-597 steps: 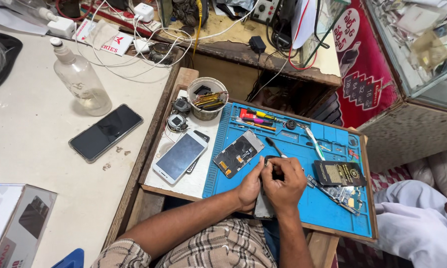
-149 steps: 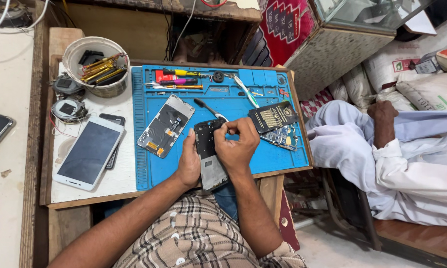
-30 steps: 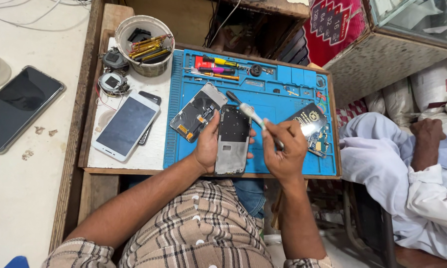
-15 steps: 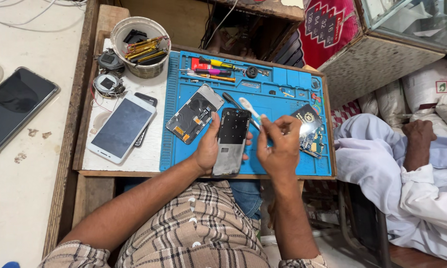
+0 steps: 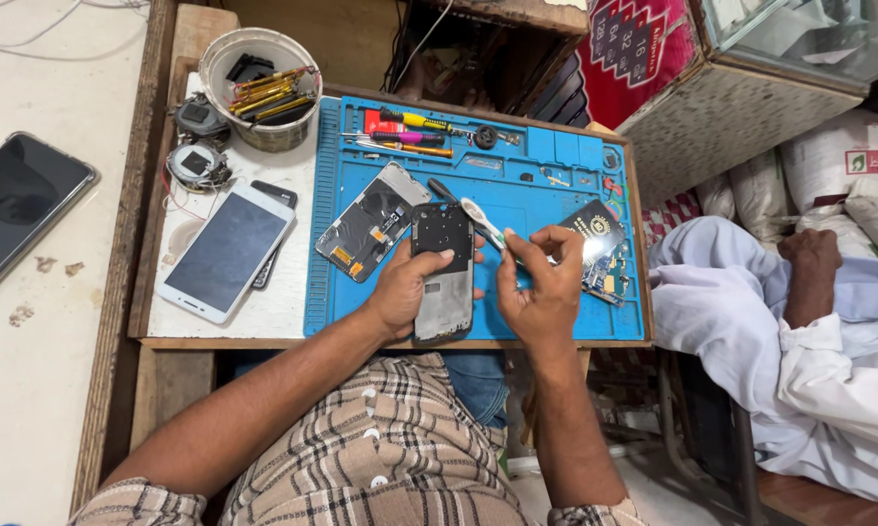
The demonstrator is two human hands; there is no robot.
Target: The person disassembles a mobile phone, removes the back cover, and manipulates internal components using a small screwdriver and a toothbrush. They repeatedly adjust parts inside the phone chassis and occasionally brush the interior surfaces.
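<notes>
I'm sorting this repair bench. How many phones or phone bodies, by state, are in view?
Whole phones, screen up: 2, a black one and a white one
Opened phone bodies: 2, one on the blue mat, one held by the left hand
Total: 4

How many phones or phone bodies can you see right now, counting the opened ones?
4. An opened phone held by the left hand; an opened phone body on the blue mat; a white phone left of the mat; a black phone far left. Another may lie under the white one.
</notes>
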